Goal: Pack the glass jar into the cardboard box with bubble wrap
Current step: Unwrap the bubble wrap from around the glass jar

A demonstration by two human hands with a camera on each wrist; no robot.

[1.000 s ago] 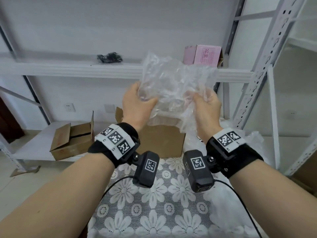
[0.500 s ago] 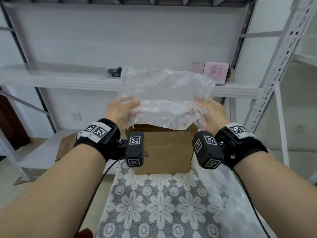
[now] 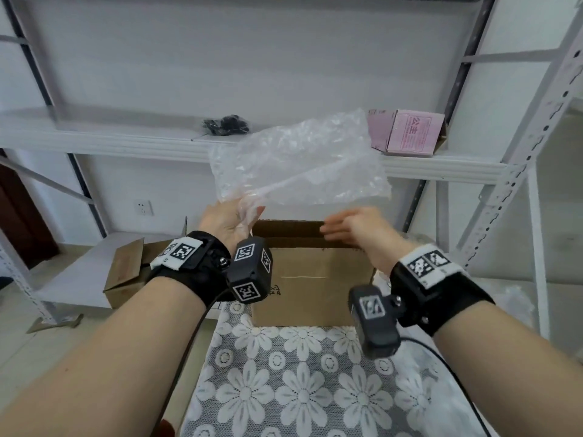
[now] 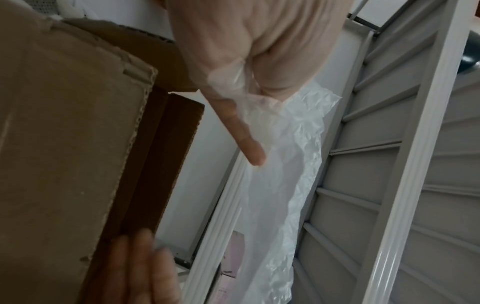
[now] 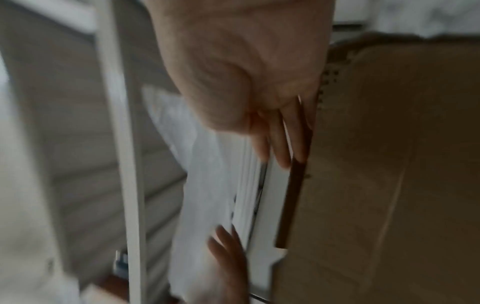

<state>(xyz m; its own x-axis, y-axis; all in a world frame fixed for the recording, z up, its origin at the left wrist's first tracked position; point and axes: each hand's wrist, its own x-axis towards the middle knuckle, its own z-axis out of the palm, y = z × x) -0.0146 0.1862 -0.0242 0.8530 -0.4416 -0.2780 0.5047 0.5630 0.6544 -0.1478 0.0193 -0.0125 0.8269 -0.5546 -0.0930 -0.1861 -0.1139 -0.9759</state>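
Observation:
A clear sheet of bubble wrap (image 3: 299, 162) hangs spread in the air above the brown cardboard box (image 3: 309, 279). My left hand (image 3: 249, 216) pinches the sheet's lower left corner; the left wrist view shows the bubble wrap (image 4: 280, 164) bunched between thumb and fingers beside the box (image 4: 64, 144). My right hand (image 3: 334, 230) holds nothing, its fingers straight at the box's top edge. In the blurred right wrist view those fingers (image 5: 280, 139) lie along the box (image 5: 389, 164) rim. No glass jar shows in any view.
The box stands on a table with a floral lace cloth (image 3: 284, 389). A second open cardboard box (image 3: 132, 272) sits on a low shelf at left. A pink box (image 3: 410, 134) and a black item (image 3: 225, 124) lie on the upper shelf. White rack uprights (image 3: 536, 121) stand at right.
My right hand has let go of the bubble wrap and dropped to the box's top edge. The left hand alone now holds the sheet, which has spread out.

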